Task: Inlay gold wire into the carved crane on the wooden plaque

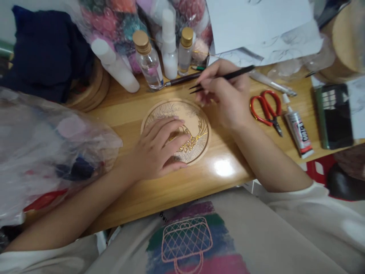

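A round wooden plaque lies flat on the table, with a fish-like figure in gold wire and fine dark wave lines on its face. My left hand rests on its left side with fingers spread, covering part of the pattern. Above the plaque's upper right edge, my right hand is closed around black tweezers. The tweezers' two tips point left and stand slightly apart; I see nothing between them. Just beyond the tips lies a dark-handled tool with a metal end.
Along the back stand a cork-capped bottle, a white bottle and a gold-capped bottle. Red-handled pliers, a glue tube and a phone lie at right. A plastic bag covers the left side.
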The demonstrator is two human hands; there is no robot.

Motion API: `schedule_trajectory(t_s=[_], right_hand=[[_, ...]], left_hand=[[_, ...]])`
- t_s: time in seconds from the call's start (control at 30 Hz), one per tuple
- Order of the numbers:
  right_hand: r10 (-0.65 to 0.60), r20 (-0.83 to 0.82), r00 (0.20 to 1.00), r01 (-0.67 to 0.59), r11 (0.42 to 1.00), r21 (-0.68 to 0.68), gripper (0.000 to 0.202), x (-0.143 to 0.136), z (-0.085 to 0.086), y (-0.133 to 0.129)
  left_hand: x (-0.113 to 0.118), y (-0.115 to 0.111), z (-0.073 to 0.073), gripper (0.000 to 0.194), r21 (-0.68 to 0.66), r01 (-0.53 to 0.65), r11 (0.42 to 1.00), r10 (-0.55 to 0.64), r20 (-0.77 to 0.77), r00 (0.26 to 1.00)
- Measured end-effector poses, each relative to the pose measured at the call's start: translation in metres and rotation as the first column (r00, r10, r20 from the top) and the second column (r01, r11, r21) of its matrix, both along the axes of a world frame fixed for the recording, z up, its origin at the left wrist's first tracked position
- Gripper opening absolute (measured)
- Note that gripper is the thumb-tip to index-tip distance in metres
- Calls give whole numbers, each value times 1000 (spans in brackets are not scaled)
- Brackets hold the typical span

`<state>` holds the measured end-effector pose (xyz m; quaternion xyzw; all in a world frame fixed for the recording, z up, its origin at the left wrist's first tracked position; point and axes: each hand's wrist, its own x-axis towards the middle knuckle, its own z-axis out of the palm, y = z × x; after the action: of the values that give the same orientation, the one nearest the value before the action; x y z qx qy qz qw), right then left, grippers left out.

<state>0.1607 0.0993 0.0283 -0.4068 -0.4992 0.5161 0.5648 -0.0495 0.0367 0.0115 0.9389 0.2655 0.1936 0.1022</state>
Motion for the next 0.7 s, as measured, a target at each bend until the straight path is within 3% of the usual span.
schedule_trajectory(t_s=[0.1, 0.17, 0.33, 0.47, 0.7], right_hand=[[-130, 99, 987, 129, 992, 15, 17, 14, 22, -33], [-179, 157, 971, 180, 984, 8, 17, 22, 25, -64], [-102, 341, 934, 153, 980, -126, 15, 26, -2, -121], [-101, 381, 919, 147, 985, -92, 15, 23, -17, -125], [-80, 423, 903, 108, 993, -42, 22, 22, -15, -121]], left_hand=[[1, -1, 0, 47, 22, -6, 1000, 6, 4, 1000], [2, -1, 0, 43, 31, -16, 999, 15, 18, 1000], [3, -1, -2, 40, 45, -8, 999, 7, 34, 999], [3, -1, -3, 41, 48, 2, 999, -4, 45, 999], [2, -1, -6, 40, 22, -1, 1000, 0, 59, 998]])
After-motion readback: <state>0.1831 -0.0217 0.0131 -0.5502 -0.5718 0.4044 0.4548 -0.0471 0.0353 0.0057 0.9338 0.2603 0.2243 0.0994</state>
